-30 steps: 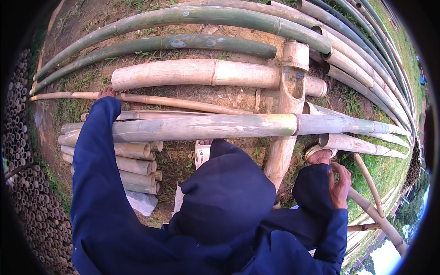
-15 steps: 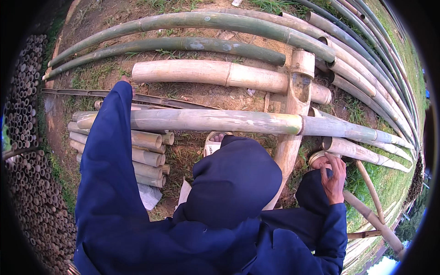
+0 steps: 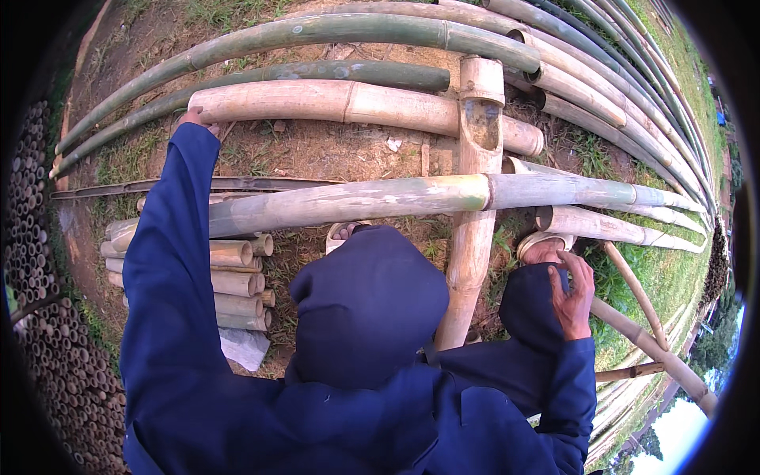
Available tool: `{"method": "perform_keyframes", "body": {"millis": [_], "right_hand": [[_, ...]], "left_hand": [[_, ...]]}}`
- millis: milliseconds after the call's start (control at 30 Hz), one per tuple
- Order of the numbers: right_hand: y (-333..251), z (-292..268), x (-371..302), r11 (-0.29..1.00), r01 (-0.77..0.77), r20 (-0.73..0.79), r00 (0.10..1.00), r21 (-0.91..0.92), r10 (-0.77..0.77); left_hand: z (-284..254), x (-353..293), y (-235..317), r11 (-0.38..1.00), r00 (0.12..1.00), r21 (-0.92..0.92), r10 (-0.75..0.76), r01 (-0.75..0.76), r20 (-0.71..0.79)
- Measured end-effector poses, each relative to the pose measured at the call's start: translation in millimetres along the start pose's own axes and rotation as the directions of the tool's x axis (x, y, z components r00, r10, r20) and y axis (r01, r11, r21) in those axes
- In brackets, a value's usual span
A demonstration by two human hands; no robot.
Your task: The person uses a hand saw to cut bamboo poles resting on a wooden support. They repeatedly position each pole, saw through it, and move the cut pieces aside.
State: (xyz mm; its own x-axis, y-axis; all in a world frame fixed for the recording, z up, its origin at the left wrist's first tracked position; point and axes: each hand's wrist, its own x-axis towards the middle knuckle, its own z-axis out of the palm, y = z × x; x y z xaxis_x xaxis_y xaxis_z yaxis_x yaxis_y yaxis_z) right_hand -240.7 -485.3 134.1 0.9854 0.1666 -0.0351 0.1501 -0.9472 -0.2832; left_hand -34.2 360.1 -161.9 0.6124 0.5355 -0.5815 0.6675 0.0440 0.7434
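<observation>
1. Bamboo everywhere in the head view: green poles at the top, below them a thick pale pole lying on the ground.
2. Left hand stretched far forward on a blue sleeve, touching the left end of the pale pole. Mostly hidden behind the cuff, so cannot tell how far the grip is closed or whether it has real hold.
3. Moved up since a second ago: then down at the thin dark slat, now past it and apart from it. Judged from that, slat left alone and the work shifted to the pale pole.
4. Right hand much as before, resting on the blue-clad knee, fingers loosely curled, grip empty. Just beside a cut pole end, touching or not unclear.
5. Long pole lying crosswise between body and pale pole, resting on a notched post.
6. Short cut lengths stacked under the left arm; sandalled foot near the long pole; thin canes bundled at far left.
</observation>
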Motion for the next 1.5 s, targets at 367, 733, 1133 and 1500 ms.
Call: {"method": "perform_keyframes", "body": {"millis": [367,733,1133,1500], "right_hand": [[2.1,2.4,-13.2,0.998,-0.041,0.008,0.999,0.041,0.04],[-18.4,-5.7,-3.9,1.0,0.026,-0.087,0.996,0.013,-0.025],[-0.1,-6.4,-23.0,0.995,0.092,-0.169,0.982,0.042,-0.084],[-159.8,-34.0,78.4,0.807,0.546,-0.469,0.665,-0.226,-0.581]], "left_hand": [[129.4,-193.9,12.0,-0.36,0.75,0.658,-0.35,-0.661,0.561],[129.9,-143.8,-20.8,-0.389,0.628,0.494,-0.499,-0.778,0.597],[78.7,-107.1,11.8,-0.395,0.694,0.715,0.226,-0.576,0.684],[201.6,-414.6,157.4,-0.248,0.142,0.327,0.557,-0.912,0.818]]}}
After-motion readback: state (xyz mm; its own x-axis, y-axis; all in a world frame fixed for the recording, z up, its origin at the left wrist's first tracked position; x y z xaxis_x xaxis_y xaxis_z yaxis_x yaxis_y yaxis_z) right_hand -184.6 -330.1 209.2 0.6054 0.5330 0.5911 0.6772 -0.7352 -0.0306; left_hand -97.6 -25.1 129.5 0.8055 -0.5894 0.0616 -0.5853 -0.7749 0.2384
